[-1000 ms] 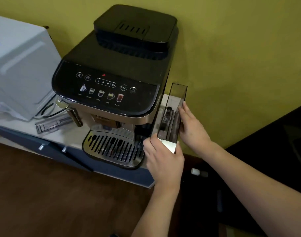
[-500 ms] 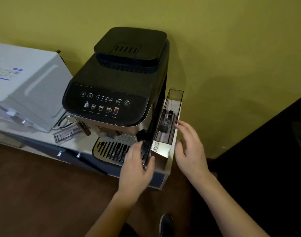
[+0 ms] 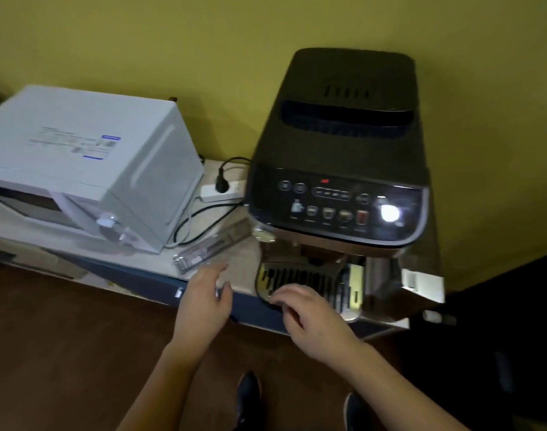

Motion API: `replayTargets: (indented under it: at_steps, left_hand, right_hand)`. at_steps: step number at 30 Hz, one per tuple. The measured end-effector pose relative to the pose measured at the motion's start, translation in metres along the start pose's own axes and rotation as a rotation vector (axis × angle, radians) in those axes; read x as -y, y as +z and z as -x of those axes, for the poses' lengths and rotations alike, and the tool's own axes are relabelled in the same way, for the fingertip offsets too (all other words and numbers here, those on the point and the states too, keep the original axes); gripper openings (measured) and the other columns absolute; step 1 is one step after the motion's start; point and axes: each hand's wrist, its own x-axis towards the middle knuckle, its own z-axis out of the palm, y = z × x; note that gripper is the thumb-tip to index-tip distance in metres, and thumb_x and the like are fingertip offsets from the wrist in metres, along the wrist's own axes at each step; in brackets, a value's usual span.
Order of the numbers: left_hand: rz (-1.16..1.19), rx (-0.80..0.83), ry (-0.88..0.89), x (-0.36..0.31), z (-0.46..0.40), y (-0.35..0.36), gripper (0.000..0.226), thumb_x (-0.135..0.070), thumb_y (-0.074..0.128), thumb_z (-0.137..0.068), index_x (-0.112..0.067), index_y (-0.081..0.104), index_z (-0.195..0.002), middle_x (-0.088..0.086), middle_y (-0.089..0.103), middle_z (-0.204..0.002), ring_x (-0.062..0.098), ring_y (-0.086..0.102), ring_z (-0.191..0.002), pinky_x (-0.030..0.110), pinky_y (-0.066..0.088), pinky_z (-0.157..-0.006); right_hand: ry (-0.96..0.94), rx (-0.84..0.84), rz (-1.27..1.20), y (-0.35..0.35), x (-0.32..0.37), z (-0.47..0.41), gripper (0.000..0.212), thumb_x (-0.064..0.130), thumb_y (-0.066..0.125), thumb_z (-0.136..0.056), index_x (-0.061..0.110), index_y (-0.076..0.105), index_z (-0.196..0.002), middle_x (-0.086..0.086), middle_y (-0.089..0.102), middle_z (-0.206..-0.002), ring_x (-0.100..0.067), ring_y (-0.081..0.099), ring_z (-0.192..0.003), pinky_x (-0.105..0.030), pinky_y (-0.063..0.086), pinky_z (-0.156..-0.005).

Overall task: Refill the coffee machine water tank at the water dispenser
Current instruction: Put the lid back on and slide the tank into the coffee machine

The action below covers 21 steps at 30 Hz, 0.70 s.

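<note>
Against a mustard-yellow wall, a pale worktop carries a white box-shaped microwave on the left and a black coffee machine with a lit touch panel on the right. The coffee machine's clear plastic water tank sits in its slot on the machine's right side, blurred. Both hands are empty with fingers loosely spread: the left hand hovers at the worktop edge near a clear plastic tray, the right hand over the slotted metal drip grate.

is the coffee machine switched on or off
On. The coffee machine shows a bright white light at the right of its control panel and a small red indicator above the lit drink icons.
</note>
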Motion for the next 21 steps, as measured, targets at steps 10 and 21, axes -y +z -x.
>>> replayTargets:
  at_steps: [10, 21]
  left_hand:
    - [-0.166, 0.219, -0.058, 0.125, -0.081, -0.035, 0.059, -0.024, 0.069, -0.086, -0.015, 0.047, -0.140, 0.005, 0.050, -0.138, 0.022, 0.045, -0.127, 0.036, 0.036, -0.107]
    - [-0.402, 0.235, 0.024, 0.150, -0.112, -0.015, 0.057, -0.044, 0.068, -0.082, -0.017, 0.053, -0.130, 0.005, 0.053, -0.127, 0.023, 0.042, -0.118, 0.034, 0.037, -0.098]
  right_hand:
    - [0.725, -0.032, -0.605, 0.093, 0.052, -0.156, 0.048, 0.034, 0.046, -0.099, 0.035, 0.040, -0.147, 0.000, 0.050, -0.147, -0.023, 0.048, -0.131, -0.037, 0.037, -0.109]
    - [1.066, -0.309, -0.964, 0.116, 0.079, -0.231, 0.021, 0.018, 0.048, -0.100, 0.005, 0.063, -0.108, -0.011, 0.060, -0.091, -0.023, 0.056, -0.081, -0.030, 0.046, -0.068]
